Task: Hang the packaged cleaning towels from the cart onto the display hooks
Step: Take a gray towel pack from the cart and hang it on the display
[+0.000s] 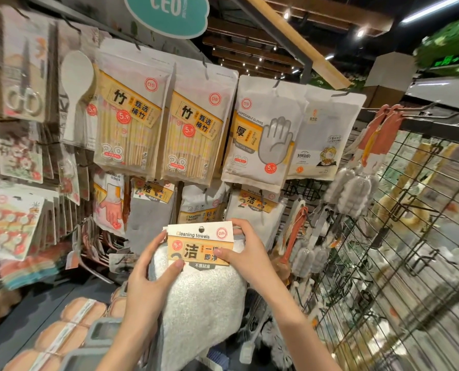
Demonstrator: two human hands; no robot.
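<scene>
Left hand: the left hand [153,274] grips the left edge of the cleaning towels pack [200,266], thumb on the card front, fingers curled behind it.
Right hand: the right hand [245,250] pinches the pack's right edge, thumb across the orange label, fingers wrapped over the top right corner.
Pack: held upright in mid-air, its white header card with a hang hole uppermost, the white towel hanging below.
Above the pack: a hung white towel pack [257,210] just behind its top right corner; a grey towel pack [150,210] up and left; two chopstick bags [164,129] and a disposable gloves bag [260,132] higher still.
Right of the pack: bottle brushes [348,188] on a wire grid panel [410,250], close beside the right forearm.
Open room: a narrow gap between the header card and the hung packs above it.
Hard to make out: the hooks of the lower row are hidden behind goods; items far left of the pack are blurred; the towel's lower end is cut off by the frame.
</scene>
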